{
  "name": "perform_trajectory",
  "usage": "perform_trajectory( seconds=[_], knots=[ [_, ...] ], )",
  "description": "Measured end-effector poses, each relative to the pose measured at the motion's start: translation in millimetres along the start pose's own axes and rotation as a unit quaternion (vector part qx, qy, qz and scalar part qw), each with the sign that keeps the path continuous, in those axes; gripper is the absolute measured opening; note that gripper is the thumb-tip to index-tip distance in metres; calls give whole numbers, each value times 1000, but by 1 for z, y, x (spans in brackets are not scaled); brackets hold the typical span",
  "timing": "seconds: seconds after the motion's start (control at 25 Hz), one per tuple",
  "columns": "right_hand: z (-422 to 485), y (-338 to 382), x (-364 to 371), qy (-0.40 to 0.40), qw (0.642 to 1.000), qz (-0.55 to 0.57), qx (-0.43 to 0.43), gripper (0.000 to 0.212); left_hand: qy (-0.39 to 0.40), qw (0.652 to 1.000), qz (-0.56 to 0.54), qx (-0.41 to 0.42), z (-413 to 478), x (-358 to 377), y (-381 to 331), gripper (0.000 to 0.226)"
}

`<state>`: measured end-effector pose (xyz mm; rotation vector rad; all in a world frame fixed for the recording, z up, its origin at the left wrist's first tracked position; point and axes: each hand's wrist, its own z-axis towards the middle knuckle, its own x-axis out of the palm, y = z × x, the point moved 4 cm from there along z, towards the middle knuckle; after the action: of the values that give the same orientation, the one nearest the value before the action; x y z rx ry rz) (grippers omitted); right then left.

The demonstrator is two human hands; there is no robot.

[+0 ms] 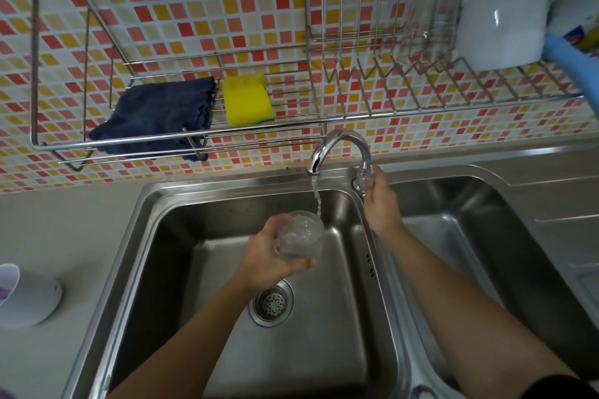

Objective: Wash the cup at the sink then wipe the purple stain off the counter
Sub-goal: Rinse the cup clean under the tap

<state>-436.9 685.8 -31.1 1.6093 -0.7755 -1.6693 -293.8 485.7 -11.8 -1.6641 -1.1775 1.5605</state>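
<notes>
A clear glass cup is held over the left basin of the steel sink, and my left hand grips it from the side. Water runs from the chrome faucet into the cup. At the faucet's base, my right hand curls around the tap handle. A dark blue cloth and a yellow sponge lie on the wire shelf above. A bit of purple shows at the far left edge, by the white object.
A white rounded object sits on the counter at left. The wire dish rack on the tiled wall holds a clear glass and a white bowl. The right basin lies beside my right arm. The drain strainer is below the cup.
</notes>
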Motion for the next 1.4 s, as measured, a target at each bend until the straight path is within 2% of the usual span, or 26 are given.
perform_trajectory(
  seconds=[0.04,0.12,0.2,0.32,0.44,0.56,0.68,0.84,0.92,1.0,1.08,1.12,1.16,1.24,1.28,1.32,1.4],
  knots=[
    [-8,-2,3,-25,1000,2,13,48,3,1000,12,9,-2,1,1,76],
    [-35,-14,13,-35,996,-77,29,58,5,998,53,27,-5,1,6,76],
    [-69,-31,26,10,982,-189,-12,57,10,995,96,25,-8,1,17,79],
    [-101,-59,40,100,940,-321,-59,58,27,984,177,6,-10,2,36,85],
    [-108,-68,40,84,926,-356,-96,62,36,959,281,-1,-11,2,51,90],
    [-109,-68,39,75,916,-384,-89,66,40,905,424,-2,-12,0,51,85],
    [-109,-66,41,103,914,-387,-70,69,41,854,518,22,-12,-2,44,83],
    [-107,-69,43,118,912,-389,-60,65,-15,776,611,158,-10,0,30,94],
    [-107,-66,42,140,910,-386,-58,61,-31,735,635,234,-13,3,22,87],
    [-107,-64,40,152,903,-397,-67,58,-39,713,639,286,-20,3,14,77],
    [-109,-59,38,144,902,-401,-69,56,-48,729,627,270,-26,-3,9,78],
    [-111,-55,37,146,904,-396,-63,55,-56,762,601,235,-28,-9,7,81],
    [-114,-51,39,151,909,-384,-59,55,-67,815,546,183,-27,-17,9,81],
    [-126,-34,47,156,920,-355,-61,54,-87,941,324,43,-30,-38,21,77],
    [-134,-22,53,154,924,-343,-69,55,-90,976,196,-13,-34,-47,28,76],
    [-143,-9,61,152,927,-332,-81,55,-93,990,100,-44,-39,-57,32,76],
    [-165,21,84,151,932,-311,-111,55,-92,994,8,-64,-54,-79,41,78]
  ],
)
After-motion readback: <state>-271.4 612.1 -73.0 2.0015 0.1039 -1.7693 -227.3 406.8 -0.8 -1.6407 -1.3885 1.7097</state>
